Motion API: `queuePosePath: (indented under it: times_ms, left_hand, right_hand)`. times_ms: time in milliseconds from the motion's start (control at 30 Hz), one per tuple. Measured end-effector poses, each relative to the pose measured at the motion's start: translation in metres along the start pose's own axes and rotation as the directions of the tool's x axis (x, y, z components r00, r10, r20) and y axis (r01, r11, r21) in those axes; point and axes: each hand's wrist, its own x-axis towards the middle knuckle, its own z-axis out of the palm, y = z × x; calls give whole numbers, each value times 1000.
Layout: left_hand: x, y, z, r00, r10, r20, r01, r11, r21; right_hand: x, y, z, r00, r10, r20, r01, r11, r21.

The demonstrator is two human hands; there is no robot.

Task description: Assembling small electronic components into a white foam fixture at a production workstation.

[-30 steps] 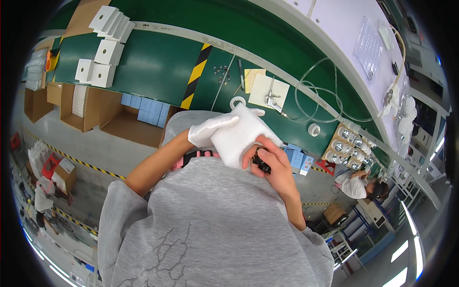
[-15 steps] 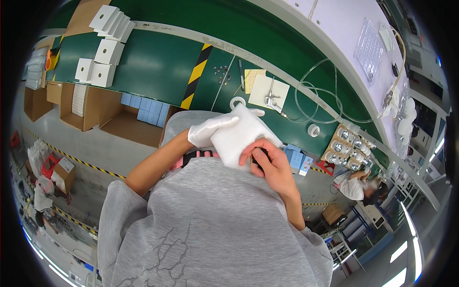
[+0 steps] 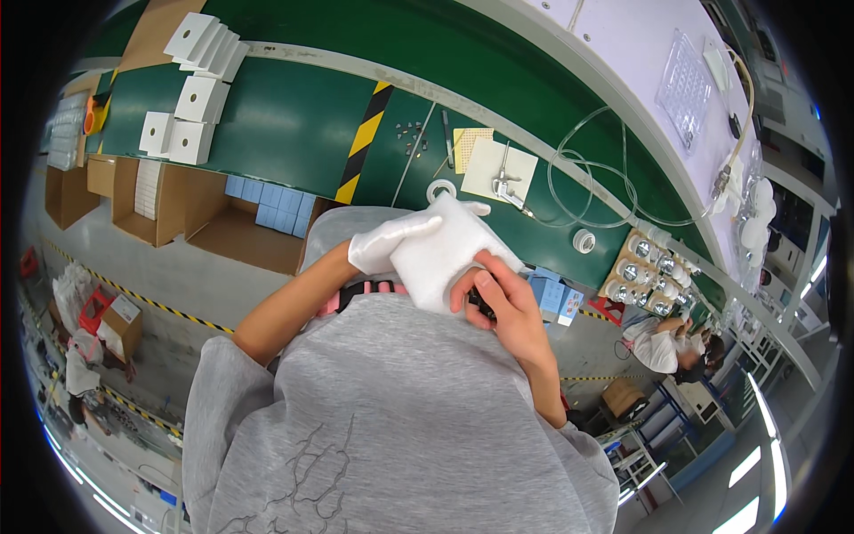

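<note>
A thick, soft white block, foam-like, is held in front of my chest at the bench edge. My left hand, in a white glove, grips it from its left side, with fingertips showing past the far edge. At the near right corner of the block, my bare right hand is closed around a small black object. Fingers cover most of that object, so its kind cannot be made out. Whether it presses into the block is hidden too.
Across the green bench lie a metal spray gun on a cream sheet, its clear hose, tape rolls and small dark pieces. White boxes stand left, reflector lamps right. An open carton sits below the bench edge.
The fingers of my right hand have shifted slightly around the black object, the index finger lifting a little. My left hand and the white block stay nearly still.
</note>
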Motion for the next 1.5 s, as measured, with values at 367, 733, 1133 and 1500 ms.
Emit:
queuePosePath:
  times_ms: [367, 733, 1133, 1500]
  left_hand:
    - [-1, 4, 5, 1000, 1, 11, -1, 1000, 21]
    - [-5, 6, 9, 999, -18, -42, 22, 995, 92]
    - [-5, 8, 7, 998, -38, -41, 39, 998, 41]
    - [0, 3, 3, 1000, -9, -26, 10, 999, 36]
  right_hand:
    - [-1, -4, -5, 989, -35, 146, 23, 996, 86]
    - [1, -4, 0, 995, 6, 104, -2, 999, -44]
    - [2, -10, 7, 998, 59, -15, -61, 994, -92]
    - [2, -2, 9, 993, 68, -92, -70, 997, -27]
